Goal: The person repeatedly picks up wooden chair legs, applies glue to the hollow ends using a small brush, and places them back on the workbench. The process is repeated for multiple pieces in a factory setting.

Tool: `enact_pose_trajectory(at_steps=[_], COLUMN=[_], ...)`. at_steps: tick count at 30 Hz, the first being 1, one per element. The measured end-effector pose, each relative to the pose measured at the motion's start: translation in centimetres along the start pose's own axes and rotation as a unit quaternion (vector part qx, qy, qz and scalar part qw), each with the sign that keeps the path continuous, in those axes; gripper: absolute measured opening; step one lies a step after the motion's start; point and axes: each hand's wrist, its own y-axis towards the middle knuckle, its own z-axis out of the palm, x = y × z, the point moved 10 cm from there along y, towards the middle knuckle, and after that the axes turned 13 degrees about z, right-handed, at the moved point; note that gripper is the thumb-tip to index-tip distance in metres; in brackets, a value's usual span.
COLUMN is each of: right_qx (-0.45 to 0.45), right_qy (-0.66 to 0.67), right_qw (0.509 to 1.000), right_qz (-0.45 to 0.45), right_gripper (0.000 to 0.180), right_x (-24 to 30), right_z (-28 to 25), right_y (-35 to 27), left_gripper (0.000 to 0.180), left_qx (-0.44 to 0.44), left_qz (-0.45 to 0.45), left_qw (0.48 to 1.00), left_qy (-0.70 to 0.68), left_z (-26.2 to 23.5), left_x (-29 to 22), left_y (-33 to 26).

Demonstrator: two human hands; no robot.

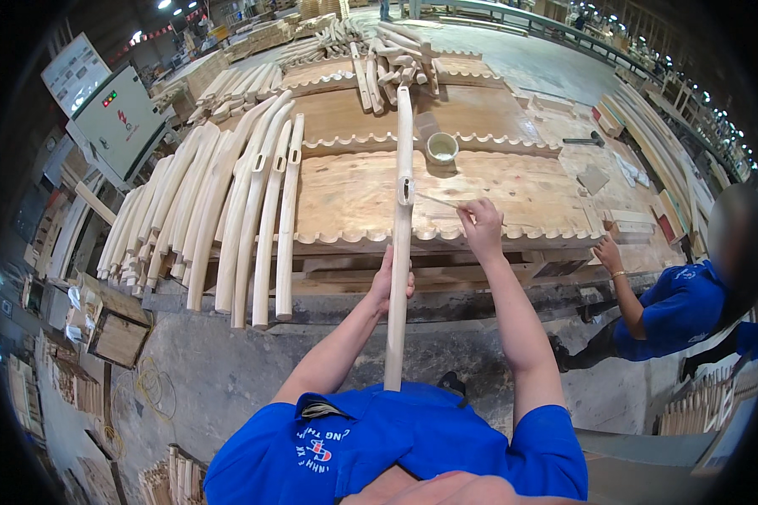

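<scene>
My left hand is wrapped round a long, slightly curved wooden leg near its lower part. The leg leans from my body out over the table, its far end above the boards. A slot is cut into its upper face, with a pale rim around it. Between the fingertips of my right hand is a thin stick, its tip close to the slot; whether they touch I cannot tell. Just beyond stands a round pot with pale stuff inside.
Several similar slotted wooden legs lie side by side at the left, with a pile of shorter pieces at the back. Scalloped wooden rails cross the table. A hammer lies at right, near a co-worker in blue. A control cabinet stands left.
</scene>
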Motion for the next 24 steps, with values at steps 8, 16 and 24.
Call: enact_pose_trajectory(at_steps=[8,16,24], right_qx=[-0.001,0.015,0.025], right_qy=[-0.082,-0.039,-0.017], right_qw=[0.996,0.999,0.999], right_qz=[0.044,0.028,0.038], right_gripper=[0.007,0.008,0.007], right_x=[0.5,1.8,2.6], right_z=[1.2,1.5,1.7], right_y=[2.3,2.6,3.3], left_gripper=[0.063,0.063,0.058], left_qx=[-0.043,-0.094,-0.104], left_qz=[-0.009,-0.037,-0.029], left_qw=[0.998,0.991,0.991], left_qy=[0.048,0.084,0.078], left_z=[-0.7,-1.7,-2.0], left_x=[-0.1,3.8,4.0], left_y=[-1.6,-8.6,-9.1])
